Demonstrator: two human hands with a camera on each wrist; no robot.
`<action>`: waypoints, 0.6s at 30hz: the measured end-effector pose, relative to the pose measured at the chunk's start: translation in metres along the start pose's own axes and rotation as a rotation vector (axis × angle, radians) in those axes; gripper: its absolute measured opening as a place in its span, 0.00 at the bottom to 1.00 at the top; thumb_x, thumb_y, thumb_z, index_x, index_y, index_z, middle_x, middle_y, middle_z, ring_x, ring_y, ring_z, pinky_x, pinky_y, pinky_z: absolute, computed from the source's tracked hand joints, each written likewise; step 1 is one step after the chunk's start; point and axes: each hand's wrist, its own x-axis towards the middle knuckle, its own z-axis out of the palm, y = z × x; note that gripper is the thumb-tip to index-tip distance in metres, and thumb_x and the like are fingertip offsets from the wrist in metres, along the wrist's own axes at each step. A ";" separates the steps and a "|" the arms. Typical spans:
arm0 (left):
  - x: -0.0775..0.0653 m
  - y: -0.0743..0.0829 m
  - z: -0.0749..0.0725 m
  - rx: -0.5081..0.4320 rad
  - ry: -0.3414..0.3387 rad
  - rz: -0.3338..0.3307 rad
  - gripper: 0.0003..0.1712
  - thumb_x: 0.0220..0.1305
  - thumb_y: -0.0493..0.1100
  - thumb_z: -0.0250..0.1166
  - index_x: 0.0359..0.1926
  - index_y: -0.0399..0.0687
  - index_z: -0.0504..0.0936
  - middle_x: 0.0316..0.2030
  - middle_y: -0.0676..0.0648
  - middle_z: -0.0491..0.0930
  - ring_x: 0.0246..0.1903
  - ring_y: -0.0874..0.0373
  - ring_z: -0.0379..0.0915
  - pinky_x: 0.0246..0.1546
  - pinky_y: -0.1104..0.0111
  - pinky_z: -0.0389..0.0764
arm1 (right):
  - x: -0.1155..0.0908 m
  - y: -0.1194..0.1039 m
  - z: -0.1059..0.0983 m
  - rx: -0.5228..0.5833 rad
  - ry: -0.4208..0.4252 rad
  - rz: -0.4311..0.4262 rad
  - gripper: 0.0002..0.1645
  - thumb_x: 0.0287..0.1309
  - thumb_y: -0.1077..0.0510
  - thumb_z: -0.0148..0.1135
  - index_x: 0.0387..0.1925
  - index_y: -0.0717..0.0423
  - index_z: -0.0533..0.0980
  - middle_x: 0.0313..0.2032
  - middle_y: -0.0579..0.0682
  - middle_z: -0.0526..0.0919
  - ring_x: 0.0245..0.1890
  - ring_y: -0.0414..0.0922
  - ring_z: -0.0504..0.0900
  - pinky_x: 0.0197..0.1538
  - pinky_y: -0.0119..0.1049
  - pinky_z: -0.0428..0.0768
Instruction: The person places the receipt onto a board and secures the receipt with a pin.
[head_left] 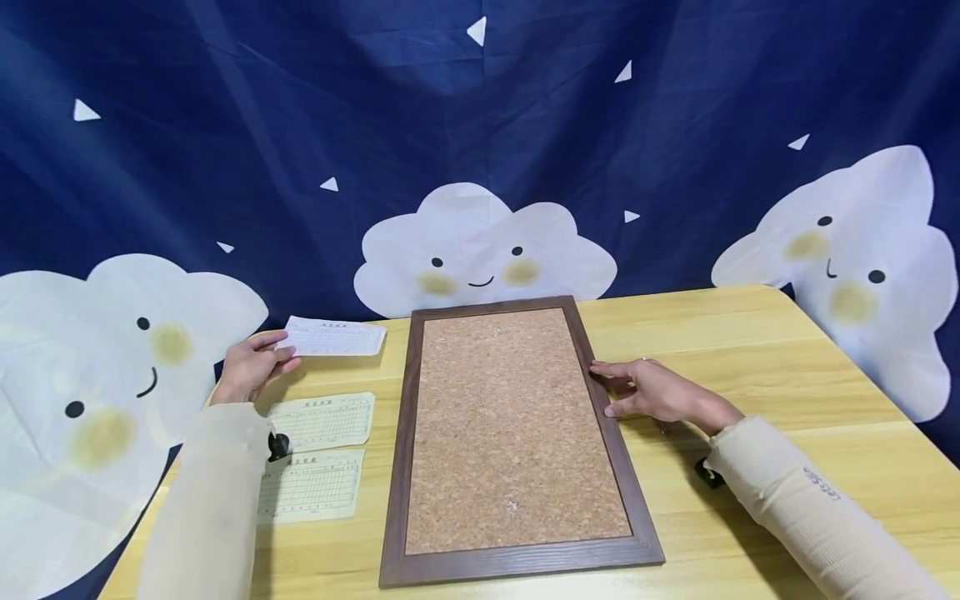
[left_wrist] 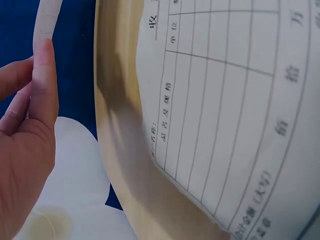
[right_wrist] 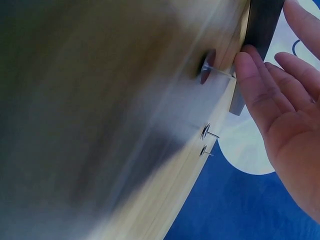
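Between the thumb and fingers of my left hand (head_left: pixel 255 364) is the left end of a white receipt slip (head_left: pixel 333 337), raised over the table's back left. Two more printed slips, an upper one (head_left: pixel 330 419) and a lower one (head_left: pixel 315 486), lie below it. A cork board (head_left: pixel 510 417) in a dark brown wooden frame (head_left: pixel 400 467) lies at the middle. The fingertips of my right hand (head_left: pixel 660 392) touch the frame's right side, fingers fairly straight. Under that hand, the right wrist view shows three thumbtacks: a big near one (right_wrist: pixel 208 66) and two farther ones (right_wrist: pixel 205 131).
The light wooden table (head_left: pixel 765 367) ends at the back against a dark blue curtain (head_left: pixel 480 125) printed with white clouds. A black wrist device (head_left: pixel 279 446) on the left arm hangs over the slips. Another (head_left: pixel 708 473) is on the right wrist.
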 end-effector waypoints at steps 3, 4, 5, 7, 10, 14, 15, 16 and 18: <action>-0.001 0.001 0.001 -0.038 -0.001 0.001 0.36 0.66 0.24 0.58 0.72 0.26 0.57 0.35 0.55 0.77 0.27 0.64 0.84 0.36 0.74 0.83 | 0.000 0.000 0.000 0.001 -0.001 0.001 0.41 0.57 0.63 0.72 0.68 0.72 0.65 0.68 0.68 0.64 0.60 0.65 0.74 0.56 0.49 0.78; -0.001 0.002 0.002 -0.041 0.001 0.000 0.36 0.66 0.24 0.59 0.72 0.26 0.57 0.35 0.54 0.77 0.27 0.64 0.84 0.36 0.74 0.83 | 0.000 0.000 0.000 0.001 -0.001 0.001 0.41 0.57 0.63 0.72 0.68 0.72 0.65 0.68 0.68 0.64 0.60 0.65 0.74 0.56 0.49 0.78; -0.001 0.003 0.003 -0.049 0.001 -0.004 0.36 0.66 0.24 0.60 0.72 0.27 0.57 0.36 0.53 0.76 0.27 0.64 0.84 0.36 0.74 0.83 | 0.000 -0.001 0.000 0.003 -0.001 0.002 0.41 0.57 0.63 0.72 0.68 0.72 0.65 0.68 0.68 0.64 0.60 0.65 0.74 0.56 0.49 0.78; -0.001 0.004 0.005 -0.055 0.004 -0.009 0.36 0.65 0.25 0.61 0.72 0.28 0.59 0.40 0.50 0.74 0.27 0.64 0.84 0.36 0.74 0.83 | 0.000 -0.001 0.000 0.004 0.001 0.002 0.41 0.57 0.63 0.72 0.68 0.72 0.65 0.68 0.69 0.64 0.59 0.65 0.75 0.55 0.48 0.79; -0.001 0.006 0.007 -0.075 0.002 -0.009 0.37 0.65 0.25 0.62 0.72 0.29 0.60 0.44 0.47 0.69 0.29 0.64 0.84 0.38 0.74 0.82 | 0.000 -0.001 0.000 0.003 0.002 0.003 0.41 0.57 0.63 0.72 0.68 0.72 0.65 0.68 0.69 0.65 0.59 0.65 0.75 0.54 0.48 0.79; -0.002 0.007 0.011 -0.109 0.000 0.005 0.34 0.63 0.23 0.62 0.69 0.29 0.62 0.46 0.44 0.64 0.28 0.63 0.84 0.38 0.74 0.82 | 0.000 0.000 0.001 -0.003 0.002 0.003 0.41 0.57 0.62 0.72 0.68 0.72 0.65 0.68 0.68 0.65 0.59 0.65 0.75 0.55 0.48 0.79; -0.002 0.008 0.012 -0.116 0.002 0.009 0.33 0.63 0.23 0.62 0.68 0.29 0.63 0.46 0.43 0.64 0.28 0.63 0.84 0.38 0.74 0.82 | 0.000 0.000 0.001 -0.002 0.001 0.003 0.41 0.57 0.62 0.72 0.68 0.72 0.65 0.68 0.68 0.64 0.59 0.65 0.75 0.55 0.48 0.79; -0.002 0.008 0.013 -0.126 0.001 0.015 0.33 0.63 0.22 0.62 0.67 0.29 0.63 0.47 0.43 0.63 0.28 0.63 0.84 0.38 0.74 0.82 | 0.000 0.000 0.001 -0.002 0.002 0.001 0.41 0.57 0.62 0.72 0.68 0.72 0.65 0.68 0.68 0.64 0.59 0.66 0.75 0.55 0.49 0.79; -0.002 0.008 0.015 -0.132 0.003 0.025 0.31 0.62 0.22 0.62 0.65 0.29 0.65 0.47 0.43 0.62 0.28 0.63 0.84 0.37 0.74 0.82 | 0.000 0.001 0.002 0.001 0.001 0.001 0.41 0.57 0.62 0.72 0.68 0.72 0.65 0.68 0.68 0.64 0.59 0.66 0.75 0.55 0.49 0.78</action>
